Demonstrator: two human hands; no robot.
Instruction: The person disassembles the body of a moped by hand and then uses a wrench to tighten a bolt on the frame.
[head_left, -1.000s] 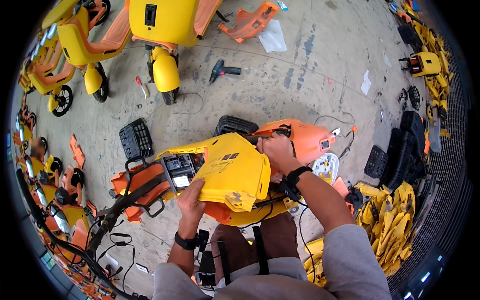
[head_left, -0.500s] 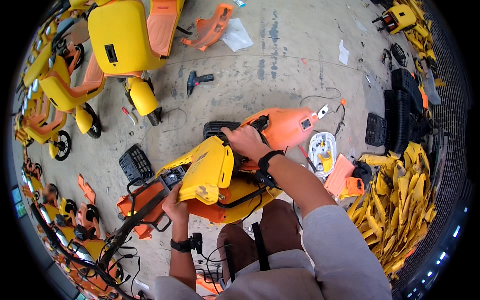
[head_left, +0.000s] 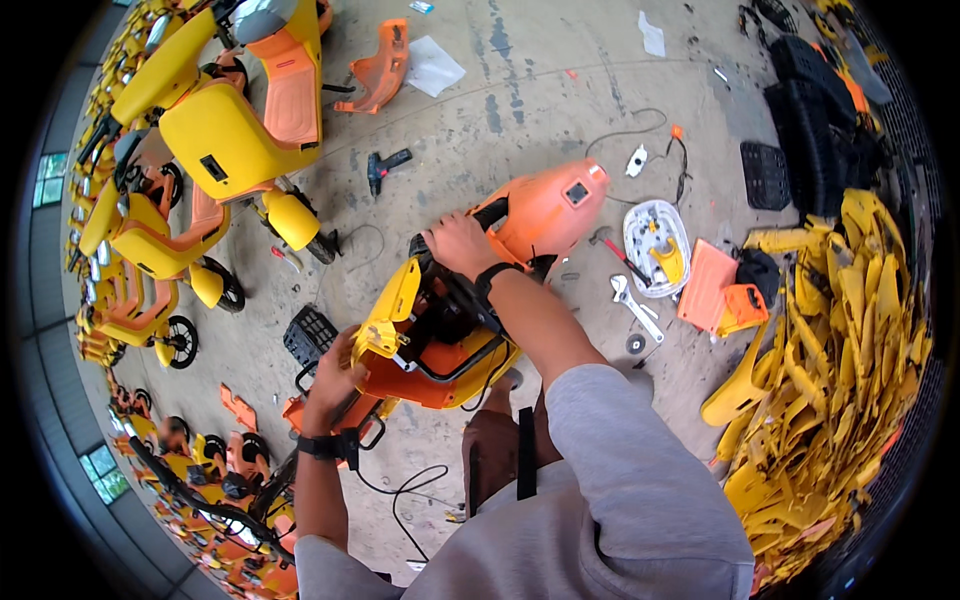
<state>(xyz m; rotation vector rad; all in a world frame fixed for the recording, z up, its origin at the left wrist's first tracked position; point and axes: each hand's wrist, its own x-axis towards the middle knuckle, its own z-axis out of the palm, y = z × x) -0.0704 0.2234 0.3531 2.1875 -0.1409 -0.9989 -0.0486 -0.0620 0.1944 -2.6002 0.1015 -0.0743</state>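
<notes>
Left hand (head_left: 335, 376) grips yellow panel (head_left: 398, 293) at left edge of scooter body (head_left: 428, 386), right hand (head_left: 462, 245) at far edge, grip unclear; best support both ends evenly.

A cordless drill (head_left: 386, 170) lies on the concrete floor (head_left: 545, 110) near yellow-and-orange scooters (head_left: 235, 145) parked toward the floor's left edge. Toward its right edge, an adjustable wrench (head_left: 639, 311) and red-handled hammer (head_left: 627, 264) lie near a white oval tray (head_left: 658, 292); farther right, yellow body panels (head_left: 825, 400) are heaped.
</notes>
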